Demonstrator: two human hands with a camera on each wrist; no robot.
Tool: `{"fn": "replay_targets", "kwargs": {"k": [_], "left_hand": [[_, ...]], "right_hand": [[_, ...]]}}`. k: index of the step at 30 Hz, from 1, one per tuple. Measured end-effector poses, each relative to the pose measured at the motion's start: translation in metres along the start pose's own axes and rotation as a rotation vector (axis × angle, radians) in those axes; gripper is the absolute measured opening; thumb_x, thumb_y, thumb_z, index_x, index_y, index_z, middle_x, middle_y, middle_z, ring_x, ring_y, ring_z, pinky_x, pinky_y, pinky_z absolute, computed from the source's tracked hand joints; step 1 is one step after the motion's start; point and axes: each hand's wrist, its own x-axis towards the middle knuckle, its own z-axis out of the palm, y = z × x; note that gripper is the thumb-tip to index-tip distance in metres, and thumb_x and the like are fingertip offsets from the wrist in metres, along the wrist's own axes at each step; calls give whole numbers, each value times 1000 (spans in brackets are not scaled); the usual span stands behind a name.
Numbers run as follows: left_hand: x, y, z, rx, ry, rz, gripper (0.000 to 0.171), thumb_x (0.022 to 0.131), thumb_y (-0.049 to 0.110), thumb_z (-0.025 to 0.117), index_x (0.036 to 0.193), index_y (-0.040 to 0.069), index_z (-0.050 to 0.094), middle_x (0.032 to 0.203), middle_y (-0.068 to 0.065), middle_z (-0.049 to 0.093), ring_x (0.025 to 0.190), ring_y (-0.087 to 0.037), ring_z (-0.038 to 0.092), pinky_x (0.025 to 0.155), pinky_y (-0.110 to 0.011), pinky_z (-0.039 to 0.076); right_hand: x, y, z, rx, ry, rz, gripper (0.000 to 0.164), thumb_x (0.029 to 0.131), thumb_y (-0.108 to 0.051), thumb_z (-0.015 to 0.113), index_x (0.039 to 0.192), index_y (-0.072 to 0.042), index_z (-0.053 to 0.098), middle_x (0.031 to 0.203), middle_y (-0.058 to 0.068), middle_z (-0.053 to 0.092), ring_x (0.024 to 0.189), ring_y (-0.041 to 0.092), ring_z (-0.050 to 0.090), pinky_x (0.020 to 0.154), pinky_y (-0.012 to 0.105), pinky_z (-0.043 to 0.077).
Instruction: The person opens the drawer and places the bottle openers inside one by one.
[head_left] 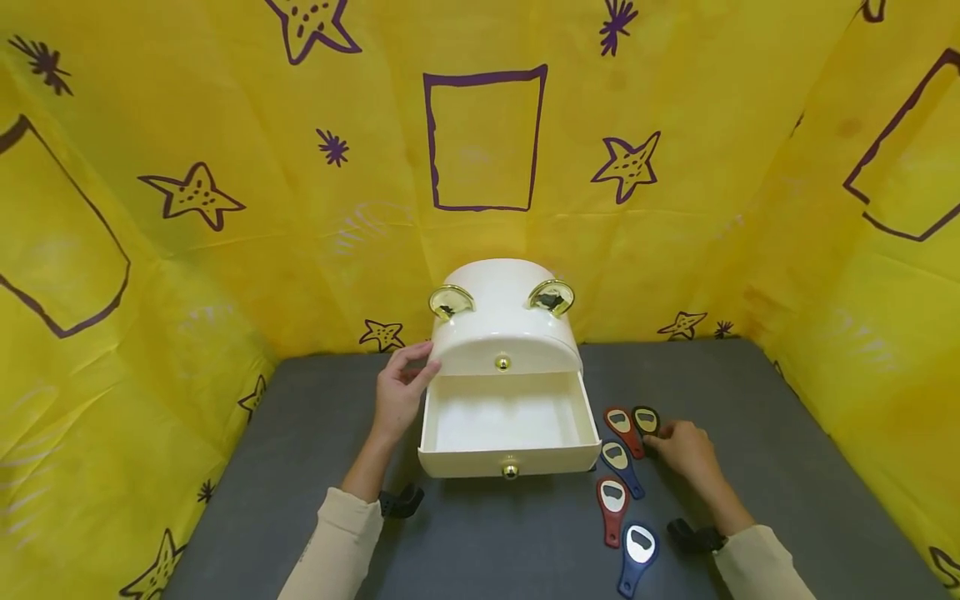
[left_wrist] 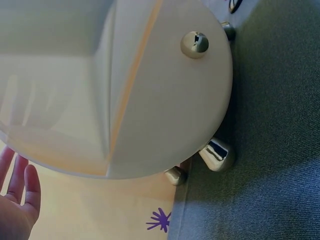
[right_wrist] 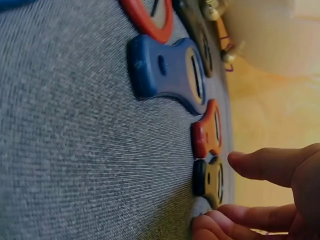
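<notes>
A white, round-topped drawer box (head_left: 502,292) with gold knobs stands at the back. Its lower drawer (head_left: 510,461) is pulled out, and the white inner floor shows. My left hand (head_left: 401,392) touches the box's left side, fingers loosely extended in the left wrist view. To the right lie several bottle openers. My right hand (head_left: 686,450) is at the black bottle opener (head_left: 646,420), thumb and fingers apart in the right wrist view. Beside that one lies a red bottle opener (head_left: 619,423). Nearer are a blue opener (head_left: 618,467), a second red one (head_left: 612,504) and another blue one (head_left: 639,550).
Two gold ear-like pieces (head_left: 552,296) stick up from the box. A dark object (right_wrist: 197,30), partly hidden, lies close to the box in the right wrist view. The dark grey tabletop (head_left: 315,433) meets a yellow cloth backdrop (head_left: 480,242) with purple drawings.
</notes>
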Motion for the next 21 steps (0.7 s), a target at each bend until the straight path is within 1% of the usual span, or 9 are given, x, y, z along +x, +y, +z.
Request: {"fn": "replay_targets", "kwargs": {"k": [2, 4, 6, 8, 10, 12, 14, 17, 21], "left_hand": [[0, 3, 1, 3, -7, -6, 28, 83, -6, 71, 111, -10, 66, 120, -28, 61, 103, 3, 56, 76, -12, 50], [-2, 11, 1, 11, -12, -8, 29, 83, -7, 70, 111, -12, 65, 120, -30, 60, 103, 3, 55, 76, -13, 50], [-3, 19, 1, 16, -17, -14, 29, 84, -7, 70, 111, -13, 65, 121, -30, 60, 102, 2, 55, 76, -13, 50], [-4, 27, 2, 14, -20, -14, 29, 84, -7, 70, 111, -14, 64, 120, -31, 60, 102, 2, 55, 77, -14, 51], [-5, 30, 2, 6, -20, -16, 28, 84, -6, 70, 111, -14, 64, 120, -31, 60, 101, 1, 56, 77, -14, 51], [-5, 30, 2, -3, -19, -15, 28, 84, -6, 70, 110, -14, 64, 120, -31, 60, 101, 1, 56, 76, -14, 51], [-5, 29, 2, -5, -16, -11, 28, 84, -6, 70, 110, -14, 65, 120, -31, 60, 101, 1, 56, 76, -14, 51], [-5, 29, 3, -2, -13, -6, 28, 83, -6, 70, 109, -14, 65, 119, -31, 60, 101, 0, 57, 76, -14, 51], [-4, 27, 2, -4, -6, 4, 27, 83, -7, 70, 109, -14, 65, 118, -31, 60, 101, 0, 57, 75, -12, 51]], "right_hand": [[1, 1, 3, -15, 1, 12, 32, 83, -29, 72, 67, -3, 60, 64, 8, 58, 65, 27, 54, 56, 36, 38], [3, 1, 5, -19, 7, 11, 37, 82, -29, 73, 59, -6, 54, 58, 3, 50, 60, 23, 49, 54, 33, 33], [4, 0, 7, -31, 16, 8, 40, 81, -28, 74, 54, -8, 50, 55, 1, 46, 57, 23, 46, 52, 33, 33], [4, -2, 8, -58, 39, -11, 41, 80, -26, 75, 53, -6, 50, 55, 6, 51, 57, 28, 52, 52, 40, 40], [3, -5, 9, -88, 58, -24, 38, 80, -23, 75, 55, -1, 55, 60, 17, 59, 62, 39, 59, 58, 50, 46], [3, -7, 10, -112, 70, -37, 35, 80, -20, 74, 60, 4, 59, 68, 27, 64, 69, 48, 61, 65, 58, 47], [2, -8, 11, -128, 77, -47, 31, 80, -16, 72, 64, 9, 62, 76, 33, 65, 76, 53, 61, 70, 62, 47], [3, -8, 11, -130, 83, -50, 26, 77, -11, 70, 66, 10, 62, 78, 35, 65, 77, 54, 60, 71, 63, 47], [3, -6, 12, -112, 90, -46, 23, 75, -10, 69, 62, 6, 60, 76, 33, 64, 76, 53, 61, 70, 63, 47]]}}
